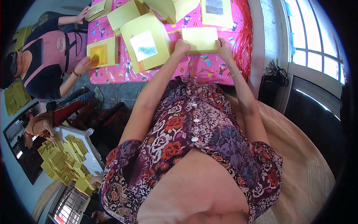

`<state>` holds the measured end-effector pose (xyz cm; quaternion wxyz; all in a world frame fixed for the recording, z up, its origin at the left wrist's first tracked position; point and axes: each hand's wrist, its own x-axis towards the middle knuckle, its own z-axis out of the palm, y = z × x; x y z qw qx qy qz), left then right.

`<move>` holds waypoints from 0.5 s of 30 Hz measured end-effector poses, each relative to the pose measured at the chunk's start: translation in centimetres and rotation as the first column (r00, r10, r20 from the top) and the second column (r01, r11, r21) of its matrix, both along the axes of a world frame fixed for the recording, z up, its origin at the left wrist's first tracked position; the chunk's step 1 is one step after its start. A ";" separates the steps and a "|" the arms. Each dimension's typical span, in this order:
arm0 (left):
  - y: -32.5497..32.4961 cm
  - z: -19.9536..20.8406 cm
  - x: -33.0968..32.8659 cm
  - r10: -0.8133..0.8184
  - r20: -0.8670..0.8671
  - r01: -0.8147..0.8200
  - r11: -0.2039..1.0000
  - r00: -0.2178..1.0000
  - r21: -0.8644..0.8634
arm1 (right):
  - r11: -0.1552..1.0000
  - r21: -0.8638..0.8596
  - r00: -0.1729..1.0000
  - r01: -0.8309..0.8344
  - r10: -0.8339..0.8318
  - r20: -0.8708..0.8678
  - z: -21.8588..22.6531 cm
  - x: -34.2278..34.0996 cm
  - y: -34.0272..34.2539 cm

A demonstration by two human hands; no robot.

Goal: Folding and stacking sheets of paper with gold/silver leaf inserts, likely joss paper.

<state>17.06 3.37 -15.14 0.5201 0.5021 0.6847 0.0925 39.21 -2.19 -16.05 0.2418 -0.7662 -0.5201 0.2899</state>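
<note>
At the near edge of a pink printed table (190, 71), a thick stack of yellow joss paper (200, 39) sits between my hands. My left hand (181, 47) is closed on its left end. The right end is pinched by my right hand (224, 49), thumb along the edge. Some fingers of both hands are hidden by the paper. Just left of my left hand lies a larger yellow pile with a silver foil square (144, 45) on top. Beyond my right hand is another silver-foiled yellow pile (217, 15).
Red strands (243, 33) hang along the table's right side. A co-worker in a pink apron (56, 48) touches a gold-foiled yellow stack (100, 56) at left. More yellow piles (126, 15) stand behind. At lower left, a white table (87, 149) carries yellow bundles.
</note>
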 end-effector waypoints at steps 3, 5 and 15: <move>-0.3 -4.3 -0.7 0.189 0.187 -0.191 0.982 0.964 -0.004 | 0.997 -0.074 0.995 0.014 -0.021 -0.100 0.5 -0.6 0.5; 0.0 -5.3 -0.8 0.208 0.228 -0.200 0.978 0.951 -0.058 | 0.993 -0.111 0.989 0.040 -0.055 -0.140 0.9 -0.9 0.6; 0.0 -6.8 -1.6 0.194 0.244 -0.183 0.981 0.950 -0.067 | 0.961 -0.268 0.998 0.065 -0.061 0.023 1.9 -2.1 1.4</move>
